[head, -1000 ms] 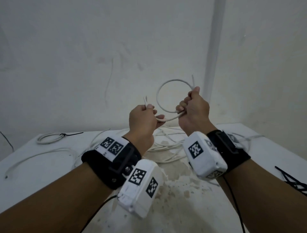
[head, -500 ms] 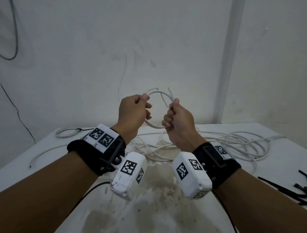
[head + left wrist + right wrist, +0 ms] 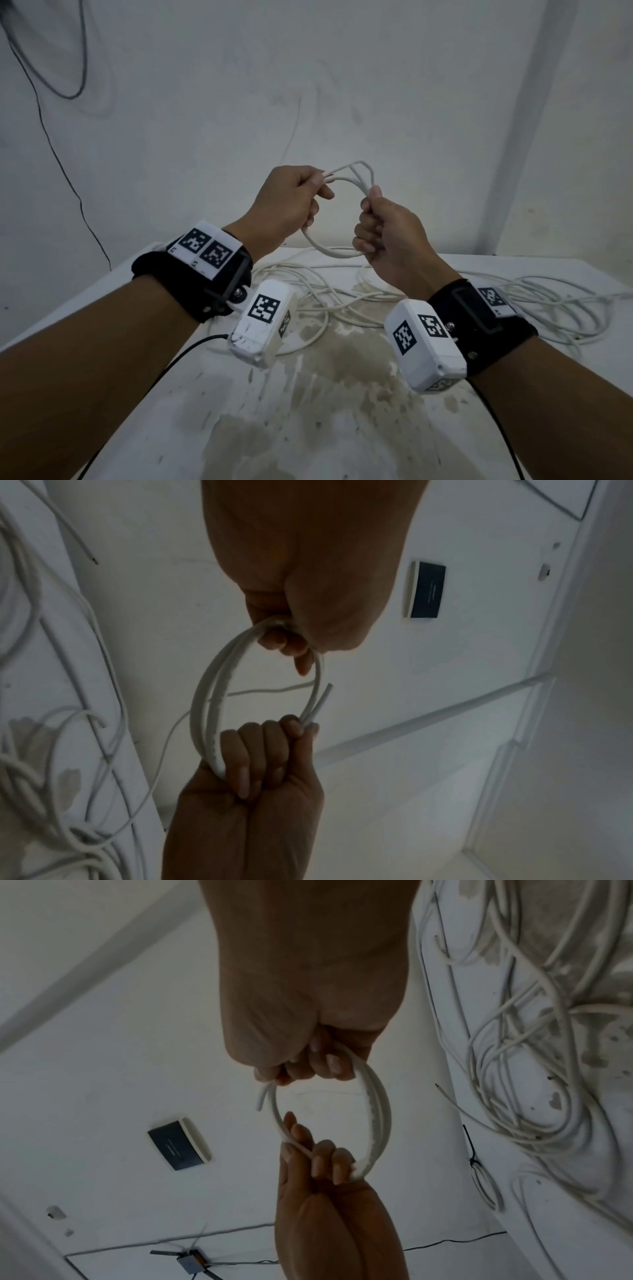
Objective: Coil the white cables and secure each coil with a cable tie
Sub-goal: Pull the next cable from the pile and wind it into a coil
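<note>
Head view shows both hands raised above the table point(image 3: 565, 274), sharing 1 small coil point(image 3: 329, 251) of white cable. The left hand point(image 3: 287, 202) has its fingers curled round the coil's left side, with a cut cable end poking out by the thumb. The right hand point(image 3: 387, 236) is closed round the opposite side, thumb up against the strands. Left wrist view makes the coil point(image 3: 209, 712) out as roughly 2 or 3 turns lying together, with a short free end point(image 3: 320, 702) sticking up just beside the right hand's fingers point(image 3: 270, 750). Right wrist view shows the same loop point(image 3: 377, 1112) gripped at both sides and held in the air, clear of the table.

No tie is visible on this coil, so I judge it wound but not yet secured; it needs 1 tie cinched round the gathered turns while a hand keeps them from springing apart.

Much is left. A large tangle of loose cables point(image 3: 513, 308) sprawls across the table behind the hands, uncoiled. How many separate cables it holds cannot be told. Right wrist view also catches, at the table's edge, what looks like a black tie point(image 3: 472, 1156) knotted on a bundle, perhaps 1 coil already done, though it is too small to be sure.
</note>
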`<state>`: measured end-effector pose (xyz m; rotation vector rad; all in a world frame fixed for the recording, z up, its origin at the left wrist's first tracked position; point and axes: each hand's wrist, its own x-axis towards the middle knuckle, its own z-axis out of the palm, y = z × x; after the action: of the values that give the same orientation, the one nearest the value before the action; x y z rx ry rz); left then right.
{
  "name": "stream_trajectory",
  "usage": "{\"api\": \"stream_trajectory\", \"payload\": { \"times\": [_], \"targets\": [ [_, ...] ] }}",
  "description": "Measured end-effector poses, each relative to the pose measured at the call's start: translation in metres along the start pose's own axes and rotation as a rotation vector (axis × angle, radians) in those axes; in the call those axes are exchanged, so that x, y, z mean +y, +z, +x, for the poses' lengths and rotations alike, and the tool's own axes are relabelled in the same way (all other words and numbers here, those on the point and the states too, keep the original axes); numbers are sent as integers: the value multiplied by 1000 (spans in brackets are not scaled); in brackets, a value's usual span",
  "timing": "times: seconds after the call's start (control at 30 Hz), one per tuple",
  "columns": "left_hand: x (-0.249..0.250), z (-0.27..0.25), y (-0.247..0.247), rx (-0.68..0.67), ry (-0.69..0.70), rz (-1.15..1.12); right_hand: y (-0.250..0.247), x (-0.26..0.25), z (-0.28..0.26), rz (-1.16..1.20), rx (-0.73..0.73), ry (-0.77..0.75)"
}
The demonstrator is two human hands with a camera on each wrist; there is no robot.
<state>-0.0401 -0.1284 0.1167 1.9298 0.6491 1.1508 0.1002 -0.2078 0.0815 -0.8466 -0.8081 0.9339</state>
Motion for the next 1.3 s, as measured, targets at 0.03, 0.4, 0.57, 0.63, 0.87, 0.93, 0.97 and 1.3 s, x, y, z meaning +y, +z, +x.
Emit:
{"api": "stream_trajectory", "payload": {
  "times": [0.03,0.4,0.57,0.63,0.87,0.93,0.97,1.3],
  "targets": [
    [0,0,-3,-38,17,18,-1,0,0,-11,-13,2],
    [5,4,-9,-176,125,141,-6,0,1,-87,-69,-10],
    [19,1,-9,-307,102,167,-7,-4,0,-149,-95,-16],
    [24,-2,-7,-316,115,154,-5,-6,-1,-213,-114,-30],
    [16,0,-1,-164,184,137,6,-12,-7,-401,-126,-80],
    [11,1,-1,-125,153,118,8,-12,-10,-504,-46,-132],
    [9,1,-2,-114,145,113,7,-12,-10,-622,50,-228],
    [14,6,-5,-31,211,232,-3,-43,8,-1366,80,-636]
  ]
}}
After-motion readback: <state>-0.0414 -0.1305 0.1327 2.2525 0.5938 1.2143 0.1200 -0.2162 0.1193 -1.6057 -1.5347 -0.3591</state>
